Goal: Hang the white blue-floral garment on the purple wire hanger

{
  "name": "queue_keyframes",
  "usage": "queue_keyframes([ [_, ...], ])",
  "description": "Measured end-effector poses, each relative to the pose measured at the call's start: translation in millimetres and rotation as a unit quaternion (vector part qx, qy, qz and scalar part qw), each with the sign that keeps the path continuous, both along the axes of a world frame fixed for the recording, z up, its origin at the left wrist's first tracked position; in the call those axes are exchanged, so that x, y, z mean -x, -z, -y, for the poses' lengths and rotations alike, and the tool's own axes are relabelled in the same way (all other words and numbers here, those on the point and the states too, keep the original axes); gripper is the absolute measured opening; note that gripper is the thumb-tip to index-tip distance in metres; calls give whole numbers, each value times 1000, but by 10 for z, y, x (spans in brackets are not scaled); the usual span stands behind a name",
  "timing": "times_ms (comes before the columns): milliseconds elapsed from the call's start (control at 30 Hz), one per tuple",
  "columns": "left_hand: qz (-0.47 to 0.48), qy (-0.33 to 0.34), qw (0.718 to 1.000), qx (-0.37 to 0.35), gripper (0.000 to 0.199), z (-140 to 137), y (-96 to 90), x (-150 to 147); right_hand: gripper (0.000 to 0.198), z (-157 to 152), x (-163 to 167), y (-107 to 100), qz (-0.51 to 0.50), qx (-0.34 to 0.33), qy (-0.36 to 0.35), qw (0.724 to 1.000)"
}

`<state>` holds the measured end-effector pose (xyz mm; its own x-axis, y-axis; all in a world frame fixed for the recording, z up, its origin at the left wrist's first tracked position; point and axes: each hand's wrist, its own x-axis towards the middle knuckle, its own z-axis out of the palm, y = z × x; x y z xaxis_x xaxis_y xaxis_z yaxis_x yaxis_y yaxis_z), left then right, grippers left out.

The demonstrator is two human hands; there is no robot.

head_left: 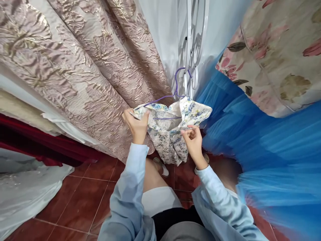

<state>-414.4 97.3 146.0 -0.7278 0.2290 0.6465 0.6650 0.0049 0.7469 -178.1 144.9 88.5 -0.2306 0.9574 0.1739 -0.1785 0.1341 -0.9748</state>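
A cream garment with a blue flower print (168,134) hangs on a purple wire hanger (175,87), whose hook is caught on a white metal grille (192,50). My left hand (136,124) pinches the garment's left shoulder edge where it lies over the hanger arm. My right hand (193,139) grips the cloth at the garment's right side, fingers curled on the fabric. Both arms wear light blue sleeves.
A heavy pink and gold brocade curtain (82,67) hangs at the left. Blue tulle (263,140) fills the right, under a flowered cloth (278,50). Red floor tiles (82,201) lie below, with white fabric (27,190) at the far left.
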Motion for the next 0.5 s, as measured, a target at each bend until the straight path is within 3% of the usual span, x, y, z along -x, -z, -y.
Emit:
queue_keyframes([
  [67,-45,-49,998,11,46,-54,48,14,38,-54,23,-24,5,-12,10,1000],
  [133,-48,-44,998,-14,34,-96,112,42,37,-85,29,-2,15,-19,4,1000],
  [367,109,15,990,-86,11,7,358,109,36,-107,-42,214,48,-10,9,999],
  [433,217,70,964,-135,12,47,470,172,34,-119,-62,267,52,-5,4,999],
  [500,363,132,907,-170,8,68,609,225,33,-121,-70,314,51,1,-8,999],
])
